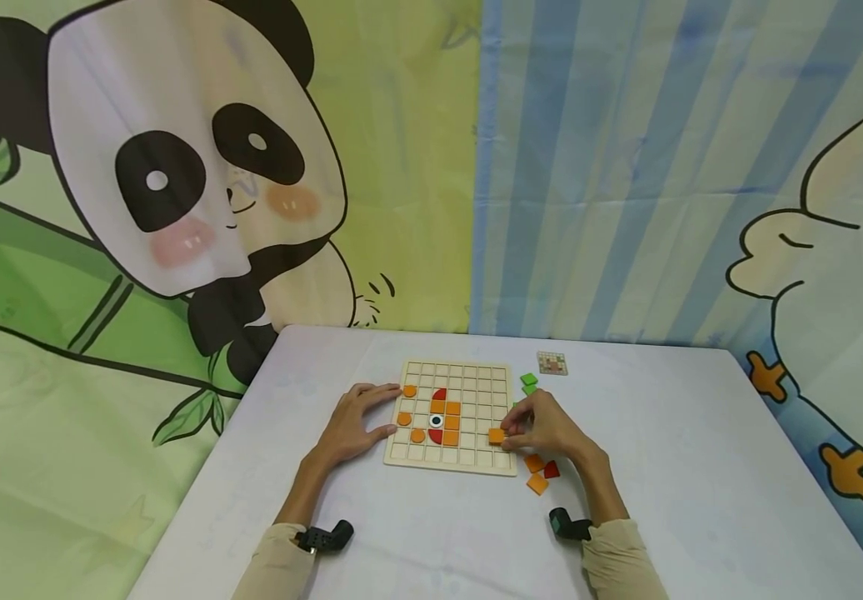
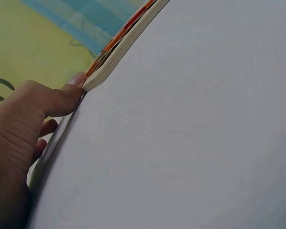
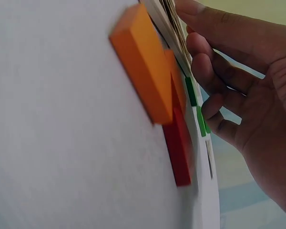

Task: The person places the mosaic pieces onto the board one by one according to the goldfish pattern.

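A wooden grid board (image 1: pixel 475 457) lies on the table. My left hand (image 1: pixel 351 423) rests against its left edge, the fingers extended and the thumb apart from them; in the left wrist view the thumb (image 2: pixel 62 100) touches the board's side. With my right hand (image 1: pixel 549 425) I pinch an orange square tile (image 1: pixel 496 437) over the board's right side. On the grid, orange squares (image 1: pixel 451 409), red rounded pieces (image 1: pixel 435 436) and a black-and-white eye piece (image 1: pixel 436 422) form a cluster. Orange discs (image 1: pixel 418 435) sit left of it.
Right of the board lie loose orange tiles (image 1: pixel 537 483), a red tile (image 1: pixel 551 469) and green tiles (image 1: pixel 529 379). Farther back is a small patterned card (image 1: pixel 552 362). A printed curtain (image 1: pixel 416 167) hangs behind the white table (image 1: pixel 701 467).
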`<state>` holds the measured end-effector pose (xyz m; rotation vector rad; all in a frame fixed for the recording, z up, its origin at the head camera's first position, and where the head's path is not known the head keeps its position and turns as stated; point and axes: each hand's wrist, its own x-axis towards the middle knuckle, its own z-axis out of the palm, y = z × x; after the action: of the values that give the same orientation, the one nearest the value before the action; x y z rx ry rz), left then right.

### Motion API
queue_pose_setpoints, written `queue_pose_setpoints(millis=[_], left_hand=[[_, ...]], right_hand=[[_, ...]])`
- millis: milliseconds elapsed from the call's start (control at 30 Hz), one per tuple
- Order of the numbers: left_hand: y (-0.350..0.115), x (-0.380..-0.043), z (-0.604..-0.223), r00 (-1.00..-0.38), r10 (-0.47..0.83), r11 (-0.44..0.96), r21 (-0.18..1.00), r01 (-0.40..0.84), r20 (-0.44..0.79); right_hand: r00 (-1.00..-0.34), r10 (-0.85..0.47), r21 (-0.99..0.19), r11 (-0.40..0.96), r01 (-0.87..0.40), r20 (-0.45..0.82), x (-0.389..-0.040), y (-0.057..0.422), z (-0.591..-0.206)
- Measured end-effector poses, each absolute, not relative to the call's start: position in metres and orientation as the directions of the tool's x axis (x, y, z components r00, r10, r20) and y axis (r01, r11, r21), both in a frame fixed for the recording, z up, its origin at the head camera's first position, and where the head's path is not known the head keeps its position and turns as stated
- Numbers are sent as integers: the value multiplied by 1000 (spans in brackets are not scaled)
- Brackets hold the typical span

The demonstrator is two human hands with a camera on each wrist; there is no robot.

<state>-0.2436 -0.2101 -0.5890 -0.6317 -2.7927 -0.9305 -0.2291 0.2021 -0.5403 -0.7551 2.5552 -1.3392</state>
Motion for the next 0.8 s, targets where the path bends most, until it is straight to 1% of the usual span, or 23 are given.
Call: queue_pose_setpoints(millis=[233, 433, 800], left_hand=[[-212, -244, -592, -901, 349, 726, 533, 434, 258], [-211, -244, -592, -906, 347, 725, 544, 422, 241], [-211, -244, -588, -906, 351, 720, 549, 424, 238]], right_hand=[[-846, -524, -820, 441, -365, 95, -229, 187, -542], [-850, -520, -824, 443, -353, 85, -229, 176, -541], [-842, -533, -798, 469, -379, 87, -230, 165, -541]])
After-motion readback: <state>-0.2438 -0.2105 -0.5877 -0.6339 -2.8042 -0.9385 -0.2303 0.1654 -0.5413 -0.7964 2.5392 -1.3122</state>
